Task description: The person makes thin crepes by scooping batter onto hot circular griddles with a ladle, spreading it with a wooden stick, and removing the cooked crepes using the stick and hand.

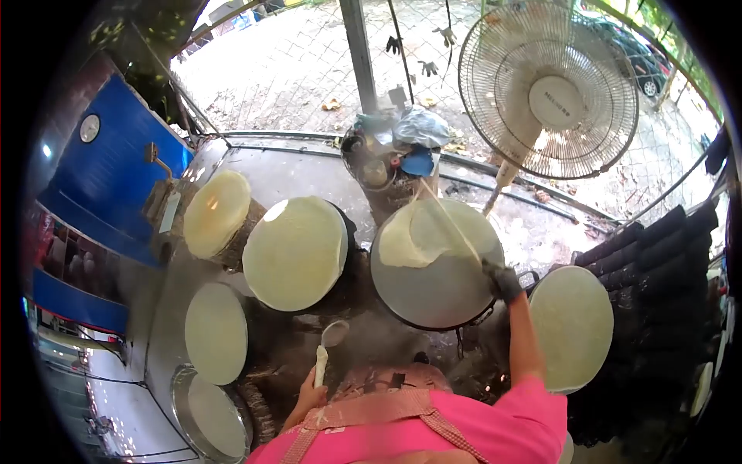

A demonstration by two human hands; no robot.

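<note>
My left hand [311, 396] is closed around the pale, wrapped handle of a ladle [335, 333], its bowl pointing away from me. My right hand [504, 281], in a dark glove, grips a long thin stick [457, 226] that slants over the round griddle [417, 298] in front of me. A pale sheet of batter [402, 241] covers the griddle's far part, its near edge uneven. Bare grey metal shows on the near side. Left of it, another griddle carries a full pale round crepe [295, 255]. The fingers of my right hand are partly hidden by the glove's dark blur.
Pale rounds lie at the right [572, 329], the left [216, 332] and the far left [217, 214]. A metal pan of pale liquid [220, 417] stands at lower left. A standing fan [553, 97] and a cluttered stand [394, 158] are beyond the griddles.
</note>
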